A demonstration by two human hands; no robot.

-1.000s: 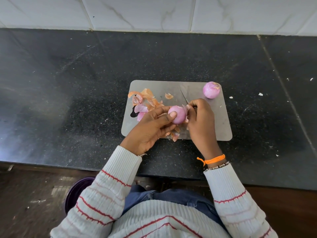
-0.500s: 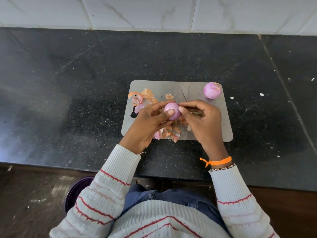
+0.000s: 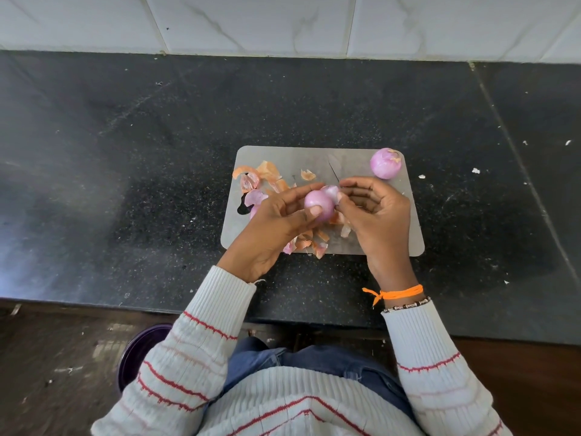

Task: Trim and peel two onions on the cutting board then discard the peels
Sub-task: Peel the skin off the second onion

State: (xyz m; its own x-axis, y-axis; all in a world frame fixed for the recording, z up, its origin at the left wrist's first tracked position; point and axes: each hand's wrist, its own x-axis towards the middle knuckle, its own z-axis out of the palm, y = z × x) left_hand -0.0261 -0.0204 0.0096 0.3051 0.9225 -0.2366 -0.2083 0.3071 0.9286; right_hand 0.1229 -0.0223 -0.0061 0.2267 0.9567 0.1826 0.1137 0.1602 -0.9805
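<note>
Over the grey cutting board [image 3: 352,158], my left hand [image 3: 276,228] grips a half-peeled pink onion [image 3: 317,202]. My right hand [image 3: 377,218] meets it from the right, thumb and fingers pinching a loose layer of skin [image 3: 331,191] at the onion's top. The same hand holds a knife, with only the thin blade tip [image 3: 334,172] showing past the fingers. A second peeled onion [image 3: 386,163] rests at the board's far right corner. Orange and pink peels [image 3: 268,173] lie on the board's left side, and more peels [image 3: 309,243] lie under my hands at its front edge.
The board lies on a black speckled stone counter [image 3: 141,184] backed by a white tiled wall [image 3: 283,23]. White crumbs [image 3: 476,170] dot the counter to the right. A purple round container [image 3: 138,350] stands on the floor below the counter's front edge, left of my legs.
My left hand has turned the onion and lifted it slightly. My right hand has shifted from the onion's right side to its top, where it now pinches a loose skin layer.
</note>
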